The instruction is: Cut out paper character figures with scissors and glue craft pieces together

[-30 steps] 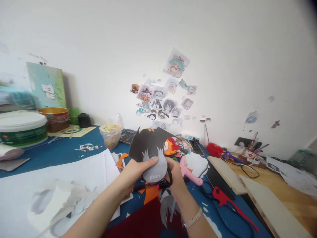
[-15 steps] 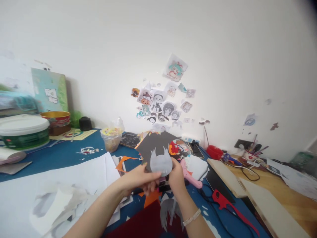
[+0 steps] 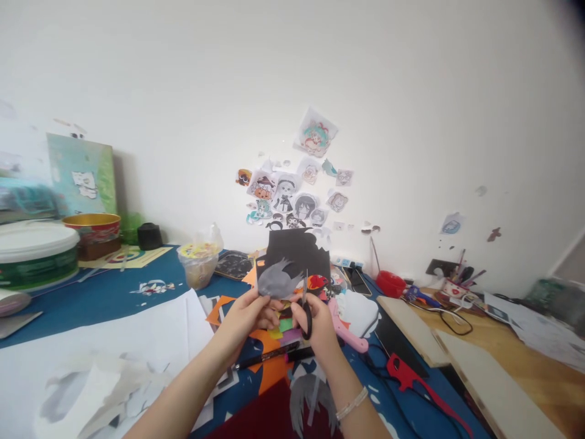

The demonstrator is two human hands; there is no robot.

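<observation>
My left hand [image 3: 249, 314] pinches a grey paper cutout [image 3: 278, 279] with spiky, hair-like points along one side. In my right hand [image 3: 315, 317] is a pair of scissors [image 3: 306, 320], with black handle loops and the blades pointing up, just right of the cutout. Whether the blades touch the paper I cannot tell. Behind the cutout stands a sheet of black paper [image 3: 297, 247] with a ragged cut edge. Below my hands lie a black pen [image 3: 267, 355], orange paper scraps [image 3: 269, 372] and another grey hair-shaped cutout [image 3: 313, 399] on a dark red surface.
White paper [image 3: 150, 329] with crumpled scraps covers the left. A lidded plastic cup [image 3: 199, 263] stands behind it. To the right lie a pink-handled tool [image 3: 350, 332], a red tool [image 3: 406, 372] with a cable, and pale boards [image 3: 493, 384]. Drawings [image 3: 304, 207] are stuck on the wall.
The grey cutout has turned so its spikes point up and right, and is now in my left hand alone. My right hand has let go of it and now holds scissors.
</observation>
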